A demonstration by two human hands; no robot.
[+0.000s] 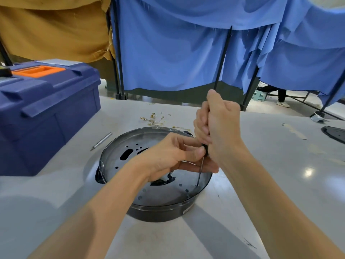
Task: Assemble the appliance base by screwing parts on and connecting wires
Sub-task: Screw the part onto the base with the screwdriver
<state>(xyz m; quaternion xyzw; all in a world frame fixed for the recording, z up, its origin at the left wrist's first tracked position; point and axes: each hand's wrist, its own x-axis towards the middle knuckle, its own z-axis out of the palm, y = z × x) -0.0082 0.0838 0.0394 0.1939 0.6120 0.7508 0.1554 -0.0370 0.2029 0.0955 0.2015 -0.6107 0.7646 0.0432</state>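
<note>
A round dark appliance base (123, 186) with a holed metal plate lies upside down on the white table. My right hand (218, 128) is wrapped around the handle of a screwdriver (201, 171), held nearly upright. Its thin shaft runs down to a screw (197, 185) near the base's right rim. My left hand (168, 156) reaches over the base, its thumb and fingers pinching the screwdriver just below the handle. A black part (164, 181) shows on the plate under my left hand.
A blue toolbox (46, 113) with an orange handle stands at the left. A metal pen-like tool (101, 141) lies beside the base. Small brass-coloured terminals and wires (154, 119) are scattered behind it. Another dark part (334, 134) sits at the right edge. Blue curtains hang behind.
</note>
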